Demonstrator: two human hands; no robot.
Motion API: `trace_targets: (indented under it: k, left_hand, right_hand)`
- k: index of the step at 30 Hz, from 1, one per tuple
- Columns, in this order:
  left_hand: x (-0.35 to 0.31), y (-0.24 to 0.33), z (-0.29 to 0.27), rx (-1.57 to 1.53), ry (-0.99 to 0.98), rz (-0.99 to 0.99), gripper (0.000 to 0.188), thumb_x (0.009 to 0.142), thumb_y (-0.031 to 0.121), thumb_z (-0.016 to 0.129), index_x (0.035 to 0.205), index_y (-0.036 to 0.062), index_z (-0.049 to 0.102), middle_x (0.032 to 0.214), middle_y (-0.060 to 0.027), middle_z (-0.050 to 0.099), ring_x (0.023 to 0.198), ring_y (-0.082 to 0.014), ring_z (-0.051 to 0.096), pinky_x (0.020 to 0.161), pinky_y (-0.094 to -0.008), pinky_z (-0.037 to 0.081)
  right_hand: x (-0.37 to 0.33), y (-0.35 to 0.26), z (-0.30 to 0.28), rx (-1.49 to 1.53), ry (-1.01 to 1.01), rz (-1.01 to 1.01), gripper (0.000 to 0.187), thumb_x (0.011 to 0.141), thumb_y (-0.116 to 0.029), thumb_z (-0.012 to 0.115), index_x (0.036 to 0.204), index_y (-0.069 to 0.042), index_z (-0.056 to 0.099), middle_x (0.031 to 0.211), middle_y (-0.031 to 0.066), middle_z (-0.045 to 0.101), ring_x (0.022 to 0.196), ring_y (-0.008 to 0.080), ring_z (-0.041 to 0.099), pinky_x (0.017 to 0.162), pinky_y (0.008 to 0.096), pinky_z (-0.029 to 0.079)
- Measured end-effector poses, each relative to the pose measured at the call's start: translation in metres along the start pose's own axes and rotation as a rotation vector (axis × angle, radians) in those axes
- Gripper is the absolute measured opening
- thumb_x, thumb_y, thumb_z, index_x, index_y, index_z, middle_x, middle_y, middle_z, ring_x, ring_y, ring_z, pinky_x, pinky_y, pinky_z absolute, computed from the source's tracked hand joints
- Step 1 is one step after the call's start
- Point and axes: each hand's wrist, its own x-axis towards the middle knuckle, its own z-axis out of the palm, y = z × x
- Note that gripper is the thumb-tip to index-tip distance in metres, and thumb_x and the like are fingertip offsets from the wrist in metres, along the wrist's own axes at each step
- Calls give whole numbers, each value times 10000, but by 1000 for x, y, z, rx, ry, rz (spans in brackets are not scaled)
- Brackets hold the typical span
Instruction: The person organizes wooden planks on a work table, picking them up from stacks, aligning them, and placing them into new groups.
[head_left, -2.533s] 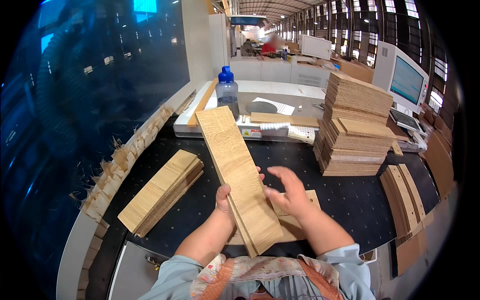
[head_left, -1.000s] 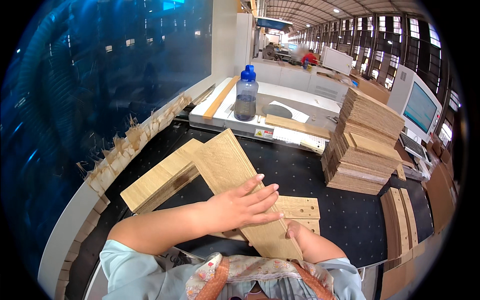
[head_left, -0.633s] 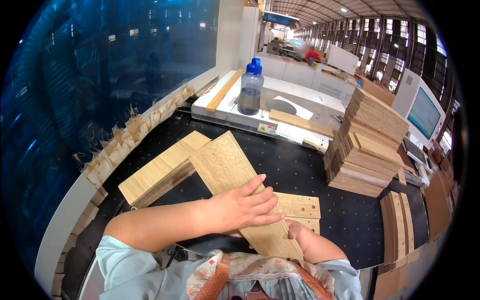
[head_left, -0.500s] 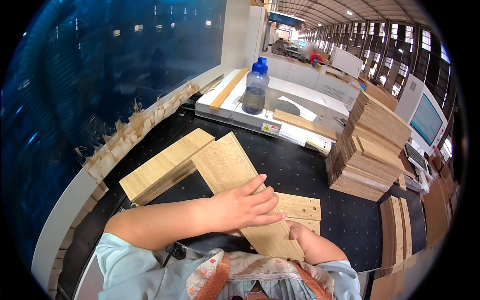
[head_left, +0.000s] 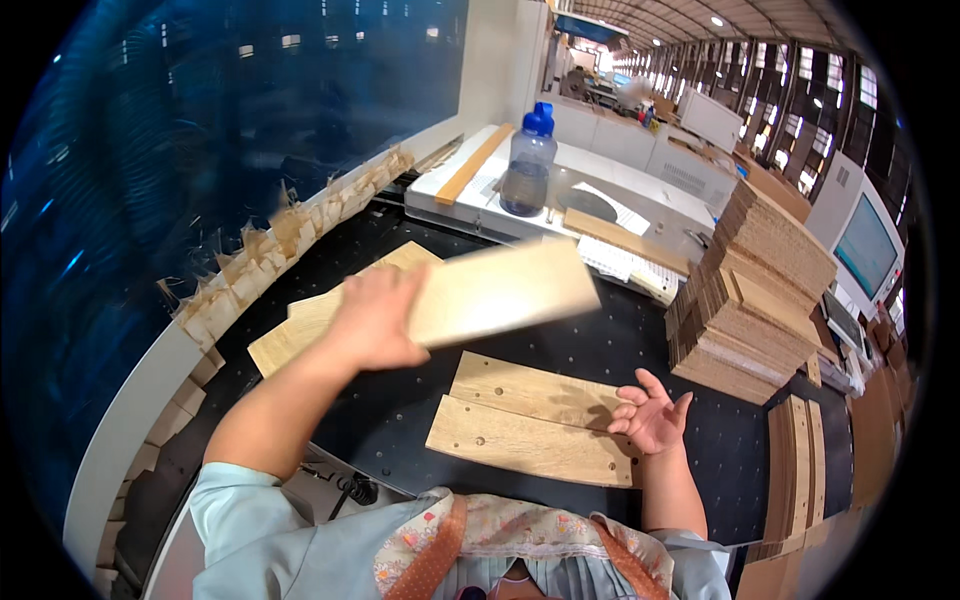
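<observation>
My left hand [head_left: 378,322] is wrapped over one end of a wooden board [head_left: 510,290], which is lifted and smeared by motion. Under and beside that wrist lies a stack of similar wooden boards [head_left: 270,348], partly covered by my hand and the raised board. My right hand [head_left: 652,415] holds nothing; its fingers are spread and curl a little, palm up. It hovers at the right end of two drilled boards, a far one [head_left: 540,388] and a near one [head_left: 530,446], lying edge to edge with round holes in their faces.
A black dotted worktop [head_left: 390,420] carries the boards. At the right rises a tall stack of brown boards [head_left: 745,340], with more drilled boards [head_left: 797,465] nearer. Behind stand a blue-capped water bottle [head_left: 528,165] and a monitor [head_left: 865,240]. A blue machine panel with a ragged-strip curtain [head_left: 280,245] borders the left.
My left hand has swung left and up with the board, turning it from upright to sideways. My right hand has let go of it and opened, uncovering the two drilled boards.
</observation>
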Motion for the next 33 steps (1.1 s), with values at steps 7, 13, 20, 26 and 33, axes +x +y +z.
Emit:
trace_targets:
  k: [7,13,20,26,33]
  left_hand:
    - [25,-68,10,-28,-160,-533,1003,484,388,782,1347,129,343,1220,-158,475,1155,-320,442,942,-439,360]
    - [19,-120,44,30,-322,-582,1080,471,459,797,1391,206,292,1251,-140,433,1183,-319,408,936,-471,368]
    - [19,-110,45,55,-317,-571,1074,471,440,782,1393,196,289,1233,-147,442,1175,-319,419,940,-464,366]
    - [13,-113,44,61,-315,-579,1060,474,409,768,1391,178,289,1215,-161,452,1155,-329,440,948,-467,362]
    - [12,-110,49,55,-242,-547,1052,460,384,795,1376,167,324,1212,-141,465,1146,-316,445,904,-469,362]
  right_hand:
    - [-8,23,2,-9,-49,-37,704,900,-476,447,1377,-5,234,1302,281,389,1119,405,491,908,520,427]
    - [-12,27,5,-16,-61,-101,685,892,-397,508,1373,9,238,1296,289,390,1112,396,497,912,504,422]
    - [-19,23,11,-100,-50,-98,684,864,-352,564,1353,32,277,1257,307,420,1084,395,517,909,469,419]
    - [-25,25,11,-148,-4,-51,686,842,-318,598,1339,47,298,1240,306,441,1065,382,534,910,448,414]
    - [-19,24,13,-206,43,60,679,814,-260,615,1327,68,313,1223,296,462,1062,362,545,901,411,422]
